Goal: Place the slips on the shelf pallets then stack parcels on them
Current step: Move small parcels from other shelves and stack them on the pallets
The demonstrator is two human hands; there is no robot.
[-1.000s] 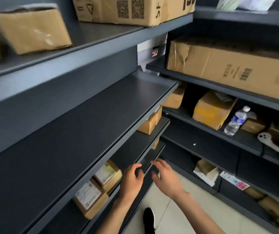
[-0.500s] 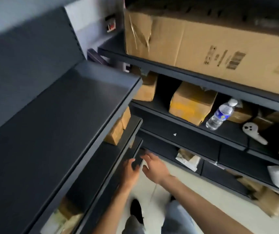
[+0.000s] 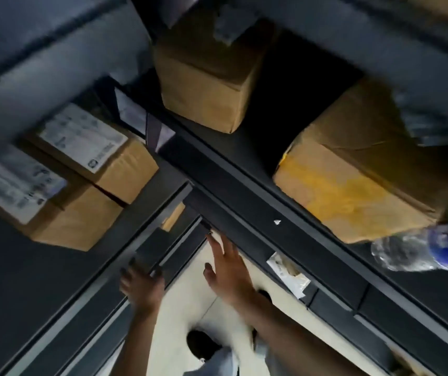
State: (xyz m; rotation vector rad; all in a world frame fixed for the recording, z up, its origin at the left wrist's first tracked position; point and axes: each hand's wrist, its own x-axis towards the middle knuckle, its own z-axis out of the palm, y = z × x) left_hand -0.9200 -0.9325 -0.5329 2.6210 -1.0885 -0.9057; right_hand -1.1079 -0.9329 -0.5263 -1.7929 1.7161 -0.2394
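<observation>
Both my hands reach down into the corner where two dark shelf units meet. My left hand [image 3: 141,286] rests with its fingertips on the front edge of a low left shelf [image 3: 147,248] and holds nothing. My right hand [image 3: 225,267] is stretched out flat, fingers straight, with its tips at the edge of the right unit's low shelf [image 3: 258,234]. Two brown parcels with white labels [image 3: 89,150] [image 3: 38,202] sit side by side on the left shelf above my hands. I see no loose slip in either hand. The picture is blurred.
On the right unit stand a plain brown box [image 3: 206,85], a box with yellow tape [image 3: 353,180] and a lying water bottle [image 3: 421,248]. A white packet [image 3: 288,272] lies on the shelf below. Pale floor and my shoe [image 3: 201,346] show between the units.
My view has dropped lower and closer to the shelf corner. Both hands have moved forward and down towards the low shelves, the left now touching a shelf edge.
</observation>
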